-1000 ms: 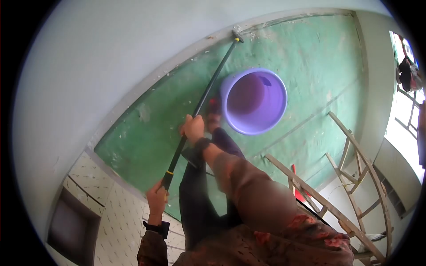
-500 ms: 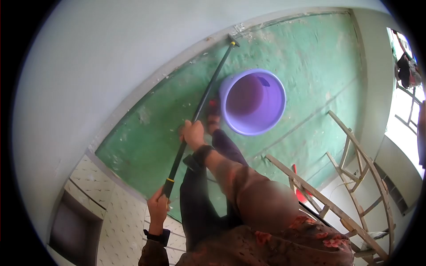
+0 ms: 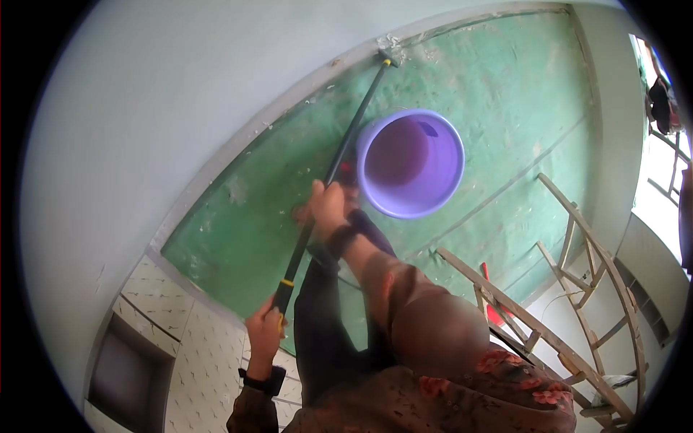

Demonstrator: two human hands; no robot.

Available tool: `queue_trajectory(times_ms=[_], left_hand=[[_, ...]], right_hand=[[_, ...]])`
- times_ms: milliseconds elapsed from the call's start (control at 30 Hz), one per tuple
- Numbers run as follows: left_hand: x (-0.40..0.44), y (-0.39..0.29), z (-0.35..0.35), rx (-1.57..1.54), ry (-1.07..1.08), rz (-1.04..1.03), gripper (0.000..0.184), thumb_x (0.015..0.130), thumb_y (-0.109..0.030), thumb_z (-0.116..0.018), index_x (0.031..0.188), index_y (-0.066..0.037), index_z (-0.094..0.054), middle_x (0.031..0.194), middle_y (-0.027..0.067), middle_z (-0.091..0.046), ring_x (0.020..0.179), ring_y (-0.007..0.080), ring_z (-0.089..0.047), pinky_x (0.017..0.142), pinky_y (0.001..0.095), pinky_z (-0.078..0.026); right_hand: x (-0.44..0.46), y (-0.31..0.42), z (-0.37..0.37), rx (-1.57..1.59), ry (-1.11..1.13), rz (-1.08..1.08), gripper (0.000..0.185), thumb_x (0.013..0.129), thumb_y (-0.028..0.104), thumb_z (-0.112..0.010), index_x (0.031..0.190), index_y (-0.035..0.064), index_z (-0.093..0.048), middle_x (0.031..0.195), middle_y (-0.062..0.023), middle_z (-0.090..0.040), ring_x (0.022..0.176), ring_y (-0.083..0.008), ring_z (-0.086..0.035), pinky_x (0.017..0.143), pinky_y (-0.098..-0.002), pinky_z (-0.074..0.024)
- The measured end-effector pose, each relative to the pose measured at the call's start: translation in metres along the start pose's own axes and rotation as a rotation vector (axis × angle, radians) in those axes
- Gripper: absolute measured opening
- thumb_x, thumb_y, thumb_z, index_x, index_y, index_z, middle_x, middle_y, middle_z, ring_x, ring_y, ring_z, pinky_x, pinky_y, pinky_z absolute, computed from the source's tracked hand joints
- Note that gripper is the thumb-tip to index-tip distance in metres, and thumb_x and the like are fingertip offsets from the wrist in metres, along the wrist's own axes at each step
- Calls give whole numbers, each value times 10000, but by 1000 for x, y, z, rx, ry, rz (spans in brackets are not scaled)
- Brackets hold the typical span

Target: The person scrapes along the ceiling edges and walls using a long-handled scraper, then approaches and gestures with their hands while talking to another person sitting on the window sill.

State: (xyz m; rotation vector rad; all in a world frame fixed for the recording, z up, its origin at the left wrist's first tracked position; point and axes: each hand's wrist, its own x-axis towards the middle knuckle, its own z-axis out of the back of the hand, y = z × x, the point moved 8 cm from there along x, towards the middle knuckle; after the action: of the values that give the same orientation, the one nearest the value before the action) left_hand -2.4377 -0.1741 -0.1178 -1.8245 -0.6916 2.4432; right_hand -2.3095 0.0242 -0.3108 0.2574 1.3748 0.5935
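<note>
The long-handled scraper point(image 3: 351, 136) is clasped by the left hand point(image 3: 264, 329) at its near end and by the right hand point(image 3: 329, 206) farther up, its head point(image 3: 390, 57) beside the far wall point(image 3: 180, 94). Scraping is apparently in hand; firm pressure seems called for next.

Hands point(image 3: 329, 206) gripping dark pole point(image 3: 354, 128), purple bucket point(image 3: 433, 184), green floor point(image 3: 505, 94)

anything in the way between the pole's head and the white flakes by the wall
Nothing visible: the pole's head is right beside the flakes. The purple bucket stands beside the pole, which the left hand and right hand grip.
</note>
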Motion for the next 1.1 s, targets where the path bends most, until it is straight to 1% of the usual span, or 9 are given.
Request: queue_trajectory(times_ms=[67,133,167,567,767,900,1000,1067,1100], left_hand=[[5,1,-10,-11,37,-23,376,840,-99,-420,1174,5,-558,600,43,-529,428,62,-429,403,207,-361],[7,-1,-14,-25,66,-59,377,854,-117,-417,1185,9,-545,604,54,-530,419,70,-434,398,209,-360],[-3,9,-8,-32,48,-13,376,856,-119,-419,1187,11,-542,609,53,-530,422,70,-434,399,209,-359],[-20,16,-2,-45,25,40,377,858,-115,-413,1181,36,-535,605,55,-533,427,71,-441,399,211,-365],[-10,-24,-26,-135,54,33,363,847,-85,-427,1175,-7,-560,627,32,-537,451,49,-435,423,191,-365],[0,-66,-51,-27,72,-126,346,860,-104,-442,1170,-2,-558,622,9,-528,453,48,-433,427,196,-366],[-4,-91,-65,-24,96,-223,356,869,-108,-444,1192,13,-532,616,29,-534,437,49,-431,408,196,-362],[-14,-94,-57,36,69,-228,353,869,-112,-444,1188,12,-535,609,26,-524,437,51,-430,410,196,-360],[-26,-94,-51,44,69,-224,353,869,-112,-444,1188,12,-535,609,26,-524,437,51,-430,410,196,-360]], right_hand=[[-1,15,9,-60,-7,-19,347,867,245,-520,782,-73,-414,554,-144,-549,410,-241,-575,395,-350,-454],[6,-9,7,129,-14,-78,340,870,237,-515,775,-72,-410,537,-136,-536,404,-232,-569,391,-350,-451],[-11,7,11,-69,-15,13,337,870,233,-517,775,-72,-410,532,-136,-531,402,-238,-569,394,-352,-453],[-23,3,11,-45,41,-52,322,868,220,-515,778,-73,-417,526,-132,-537,411,-238,-571,407,-340,-465],[-15,53,34,13,13,76,309,887,227,-485,792,-58,-413,542,-128,-514,397,-235,-549,365,-349,-428],[25,67,48,155,13,-19,264,891,217,-488,833,-40,-469,559,-100,-503,436,-208,-515,392,-334,-406],[40,76,50,211,43,-33,280,888,215,-489,798,-50,-484,562,-99,-507,447,-209,-512,405,-351,-399],[31,80,43,-29,77,-53,303,886,228,-485,765,-48,-509,585,-110,-527,463,-217,-515,428,-374,-406],[16,81,35,-5,36,-41,345,866,194,-484,668,-88,-478,534,-130,-527,396,-237,-550,370,-355,-431]])
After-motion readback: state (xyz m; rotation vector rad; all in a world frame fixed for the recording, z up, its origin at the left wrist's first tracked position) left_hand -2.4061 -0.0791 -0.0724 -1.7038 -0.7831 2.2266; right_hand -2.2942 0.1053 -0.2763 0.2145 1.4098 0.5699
